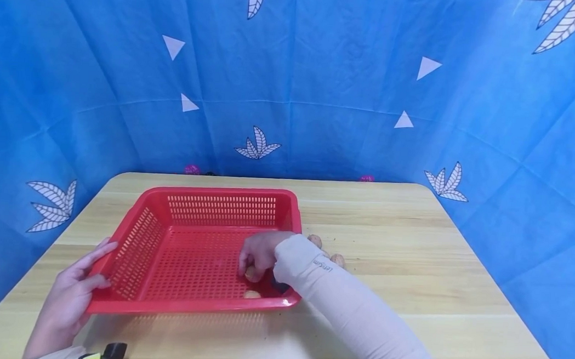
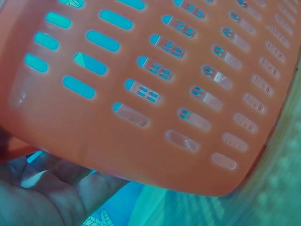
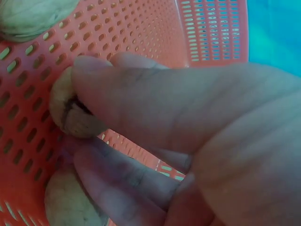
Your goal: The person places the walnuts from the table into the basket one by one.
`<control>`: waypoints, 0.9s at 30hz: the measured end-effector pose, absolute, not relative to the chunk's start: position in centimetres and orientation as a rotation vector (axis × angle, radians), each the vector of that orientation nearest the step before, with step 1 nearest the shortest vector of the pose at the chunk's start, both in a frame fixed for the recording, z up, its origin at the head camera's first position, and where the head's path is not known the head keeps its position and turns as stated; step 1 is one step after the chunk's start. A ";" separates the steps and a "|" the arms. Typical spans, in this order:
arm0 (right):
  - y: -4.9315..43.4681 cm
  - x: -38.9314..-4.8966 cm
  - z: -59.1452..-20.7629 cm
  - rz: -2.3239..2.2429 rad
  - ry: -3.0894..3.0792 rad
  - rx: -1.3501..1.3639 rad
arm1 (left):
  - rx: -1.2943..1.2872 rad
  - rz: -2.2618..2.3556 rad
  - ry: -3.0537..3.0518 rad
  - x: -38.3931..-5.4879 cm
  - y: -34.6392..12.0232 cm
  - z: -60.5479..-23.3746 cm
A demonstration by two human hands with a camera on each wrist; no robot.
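A red plastic basket (image 1: 195, 307) with slotted walls stands on the table, its near left corner seemingly raised. My left hand (image 1: 70, 292) grips its left rim; the left wrist view shows the fingers (image 2: 51, 183) under the rim edge. Inside the basket, toward the right end, my right hand (image 1: 263, 252) pinches a walnut (image 3: 77, 106) between thumb and fingers. That walnut has a dark crack on its side. Another walnut (image 1: 252, 294) lies on the basket floor by the near wall. In the right wrist view, one walnut (image 3: 73, 202) sits below the fingers and one (image 3: 35, 16) at upper left.
Just right of the basket, walnuts (image 1: 315, 240) lie on the wooden table (image 1: 412, 236), partly hidden by the right forearm, with small dark crumbs near them. A blue patterned curtain (image 1: 293, 81) surrounds the table at the back and sides.
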State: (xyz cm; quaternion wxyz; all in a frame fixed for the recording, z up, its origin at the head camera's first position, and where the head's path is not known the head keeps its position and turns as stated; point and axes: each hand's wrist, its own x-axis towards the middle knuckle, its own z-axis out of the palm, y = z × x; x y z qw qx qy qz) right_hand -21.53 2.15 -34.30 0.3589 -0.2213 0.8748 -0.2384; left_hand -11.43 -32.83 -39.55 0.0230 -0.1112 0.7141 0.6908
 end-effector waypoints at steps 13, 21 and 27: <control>2.1 -22.2 -34.3 -0.886 2.151 -0.613 | -0.409 2.061 2.229 -11.4 -32.7 -39.3; 2.4 -23.7 -34.4 -1.009 2.177 -0.753 | -0.418 2.088 2.180 -11.6 -33.0 -39.1; 3.6 -23.8 -33.6 -1.270 2.168 -0.677 | -0.362 2.125 2.164 -11.7 -33.0 -39.3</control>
